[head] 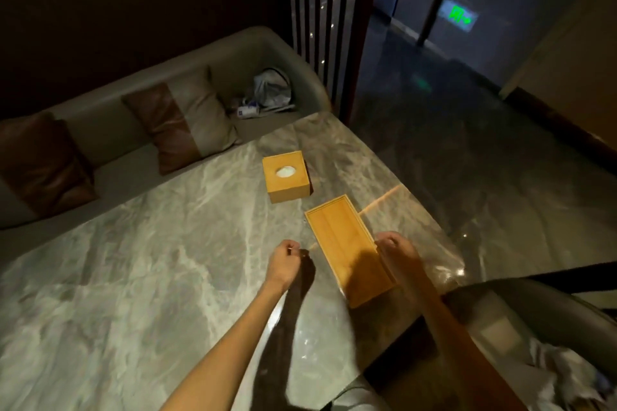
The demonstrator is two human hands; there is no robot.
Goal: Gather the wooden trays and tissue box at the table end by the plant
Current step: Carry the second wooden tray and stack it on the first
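Marble table: unlabelled tissue box, wooden tray.

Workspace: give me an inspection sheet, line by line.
Surface: marble table, glossy, with a corner toward the aisle.
Job's things: tissue box upright, tissue showing at the top; one tray lying flat near the table edge, apart from the box. No plant seen.
Clutter: nothing seen on the table; bag and small items on the sofa.
Hands: left hand curled, over the table beside the tray, nothing seen in it; right hand at the tray's right rim, grip unclear.
Cables: nothing seen.
Surroundings: sofa with cushions, slatted screen, dark floor, green exit sign, chair at lower right.
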